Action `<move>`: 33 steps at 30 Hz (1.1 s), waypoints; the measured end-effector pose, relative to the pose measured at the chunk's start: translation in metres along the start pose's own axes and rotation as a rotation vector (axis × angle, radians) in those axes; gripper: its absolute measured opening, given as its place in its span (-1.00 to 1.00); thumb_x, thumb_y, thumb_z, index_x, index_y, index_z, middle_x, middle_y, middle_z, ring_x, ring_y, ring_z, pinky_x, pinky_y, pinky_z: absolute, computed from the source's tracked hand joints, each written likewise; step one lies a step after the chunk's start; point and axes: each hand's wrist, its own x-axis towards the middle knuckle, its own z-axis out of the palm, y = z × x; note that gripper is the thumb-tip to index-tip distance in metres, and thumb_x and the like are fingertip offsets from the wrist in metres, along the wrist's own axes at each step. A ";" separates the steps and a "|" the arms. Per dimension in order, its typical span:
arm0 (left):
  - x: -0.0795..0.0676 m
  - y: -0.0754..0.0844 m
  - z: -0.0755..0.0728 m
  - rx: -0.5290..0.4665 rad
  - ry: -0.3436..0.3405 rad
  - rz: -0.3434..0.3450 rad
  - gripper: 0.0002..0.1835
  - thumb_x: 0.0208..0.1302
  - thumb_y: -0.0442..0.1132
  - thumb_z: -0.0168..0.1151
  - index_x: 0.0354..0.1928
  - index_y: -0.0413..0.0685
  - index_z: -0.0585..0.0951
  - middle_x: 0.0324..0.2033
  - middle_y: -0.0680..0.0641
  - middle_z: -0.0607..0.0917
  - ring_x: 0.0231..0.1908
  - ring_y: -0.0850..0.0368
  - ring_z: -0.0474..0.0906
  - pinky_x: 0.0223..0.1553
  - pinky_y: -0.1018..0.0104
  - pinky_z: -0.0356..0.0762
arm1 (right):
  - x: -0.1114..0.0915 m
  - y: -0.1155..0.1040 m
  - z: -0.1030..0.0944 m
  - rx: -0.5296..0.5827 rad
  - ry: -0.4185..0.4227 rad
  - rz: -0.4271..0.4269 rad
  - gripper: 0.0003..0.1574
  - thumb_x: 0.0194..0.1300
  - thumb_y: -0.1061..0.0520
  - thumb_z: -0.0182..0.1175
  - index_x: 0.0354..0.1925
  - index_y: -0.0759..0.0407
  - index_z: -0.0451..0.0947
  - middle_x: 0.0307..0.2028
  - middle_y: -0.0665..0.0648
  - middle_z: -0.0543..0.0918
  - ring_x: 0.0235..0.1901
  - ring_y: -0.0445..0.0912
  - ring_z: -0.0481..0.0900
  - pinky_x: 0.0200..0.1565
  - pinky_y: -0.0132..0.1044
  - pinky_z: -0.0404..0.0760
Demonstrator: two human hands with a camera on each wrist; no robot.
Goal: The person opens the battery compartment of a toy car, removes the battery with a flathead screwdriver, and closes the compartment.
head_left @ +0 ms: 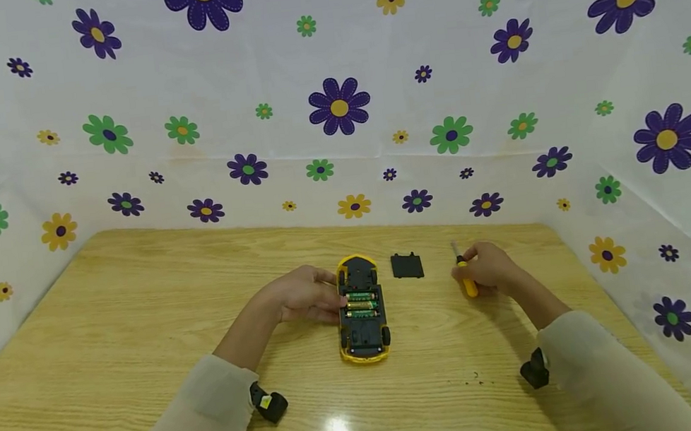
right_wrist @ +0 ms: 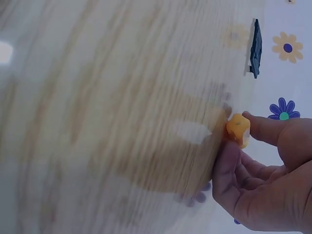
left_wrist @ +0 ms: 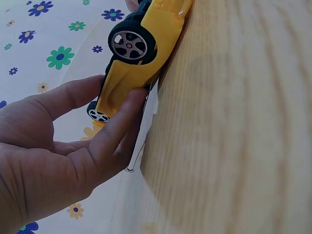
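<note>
A yellow toy car (head_left: 365,341) lies upside down on the table, its black underside facing up. Three green-and-gold batteries (head_left: 361,305) sit side by side in its uncovered compartment. My left hand (head_left: 305,295) grips the car along its left side; in the left wrist view the thumb and fingers lie against the yellow body (left_wrist: 122,85) near a wheel. On the right, my right hand (head_left: 487,267) pinches a screwdriver (head_left: 469,287) with a yellow handle, its shaft pointing away from me. The right wrist view shows the handle's end (right_wrist: 238,127) between thumb and fingers, close to the tabletop.
A black battery cover (head_left: 407,266) lies on the wooden table (head_left: 201,296) between the car and the screwdriver. Several tiny dark bits, perhaps screws (head_left: 475,374), are scattered at the front right. A flowered cloth (head_left: 276,60) hangs behind the table and along its sides.
</note>
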 end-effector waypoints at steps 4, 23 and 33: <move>0.000 0.001 0.000 -0.001 -0.003 -0.002 -0.37 0.39 -0.49 0.24 0.43 -0.44 0.27 0.12 -0.35 0.64 0.02 -0.20 0.70 0.07 -0.01 0.71 | 0.001 0.000 0.000 0.010 -0.005 -0.009 -0.38 0.44 0.17 0.25 0.24 0.58 0.32 -0.01 0.47 0.49 -0.24 0.05 0.56 -0.32 -0.29 0.69; 0.000 0.001 -0.001 -0.005 -0.010 0.002 -0.37 0.40 -0.50 0.21 0.45 -0.44 0.25 0.13 -0.36 0.63 0.02 -0.20 0.70 0.07 0.00 0.71 | 0.000 -0.005 0.003 -0.030 -0.017 -0.206 -0.57 0.59 0.16 -0.02 0.22 0.46 0.41 0.11 0.51 0.54 -0.09 0.14 0.56 -0.23 -0.22 0.58; 0.001 0.000 -0.001 -0.003 -0.004 0.003 -0.38 0.39 -0.48 0.24 0.43 -0.43 0.28 0.13 -0.35 0.64 0.03 -0.20 0.70 0.07 -0.01 0.71 | -0.001 -0.013 0.016 -0.105 0.130 -0.384 -0.60 0.57 0.24 -0.18 0.10 0.44 0.51 -0.28 0.25 0.55 -0.44 -0.02 0.36 -0.28 -0.10 0.40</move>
